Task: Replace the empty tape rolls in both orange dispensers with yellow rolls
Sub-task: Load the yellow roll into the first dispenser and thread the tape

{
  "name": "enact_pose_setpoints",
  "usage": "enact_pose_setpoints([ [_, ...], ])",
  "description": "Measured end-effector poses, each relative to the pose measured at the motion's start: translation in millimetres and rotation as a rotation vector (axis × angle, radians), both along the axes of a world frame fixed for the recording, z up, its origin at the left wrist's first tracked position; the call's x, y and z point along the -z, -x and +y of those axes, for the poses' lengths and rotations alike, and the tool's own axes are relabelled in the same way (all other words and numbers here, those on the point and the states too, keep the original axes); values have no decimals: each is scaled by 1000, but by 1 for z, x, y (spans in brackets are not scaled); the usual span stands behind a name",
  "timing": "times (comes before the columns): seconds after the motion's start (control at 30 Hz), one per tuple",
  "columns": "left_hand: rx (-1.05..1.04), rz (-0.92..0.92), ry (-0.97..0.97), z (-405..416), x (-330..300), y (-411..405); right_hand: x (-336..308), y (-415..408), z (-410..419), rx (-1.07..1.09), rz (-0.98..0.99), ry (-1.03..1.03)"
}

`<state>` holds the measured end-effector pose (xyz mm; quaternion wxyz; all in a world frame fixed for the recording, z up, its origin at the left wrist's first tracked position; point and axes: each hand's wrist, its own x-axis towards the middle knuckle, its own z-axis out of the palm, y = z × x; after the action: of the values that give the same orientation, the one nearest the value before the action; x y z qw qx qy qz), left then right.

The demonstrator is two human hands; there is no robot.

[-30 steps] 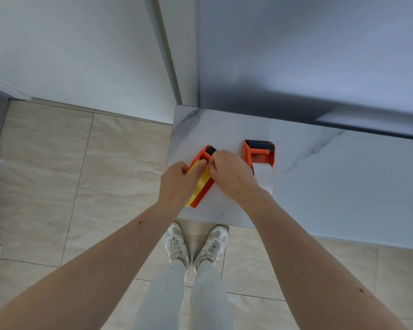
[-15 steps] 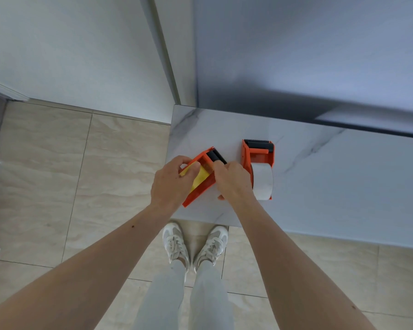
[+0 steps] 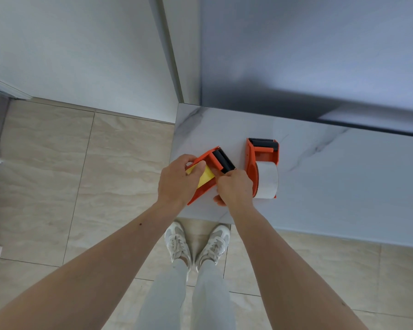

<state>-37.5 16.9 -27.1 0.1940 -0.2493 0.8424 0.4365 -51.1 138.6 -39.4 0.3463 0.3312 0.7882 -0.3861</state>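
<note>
Seating the yellow roll [image 3: 204, 175] in the near orange dispenser [image 3: 210, 170] at frame centre, left hand [image 3: 177, 179] clamps roll and frame while right hand [image 3: 234, 186] pinches beside the black roller, so keep it square and press evenly.

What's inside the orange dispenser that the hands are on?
A yellow tape roll sits inside the left orange dispenser. The left hand and right hand cover much of it, so its core and the tape's end cannot be seen.
</note>
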Motion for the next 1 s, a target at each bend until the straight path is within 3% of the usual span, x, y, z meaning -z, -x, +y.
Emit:
enact_pose_setpoints([
  [0.17, 12, 27, -35, -6, -2, -3, -1, 7, 5, 15, 2, -46],
  [0.43, -2, 39, -59, -14, -2, -9, 1, 15, 4, -241, 157, -222],
  [1.0, 89, -6, -14, -8, 5, -11, -21, 79, 28, -540, 393, -428],
])
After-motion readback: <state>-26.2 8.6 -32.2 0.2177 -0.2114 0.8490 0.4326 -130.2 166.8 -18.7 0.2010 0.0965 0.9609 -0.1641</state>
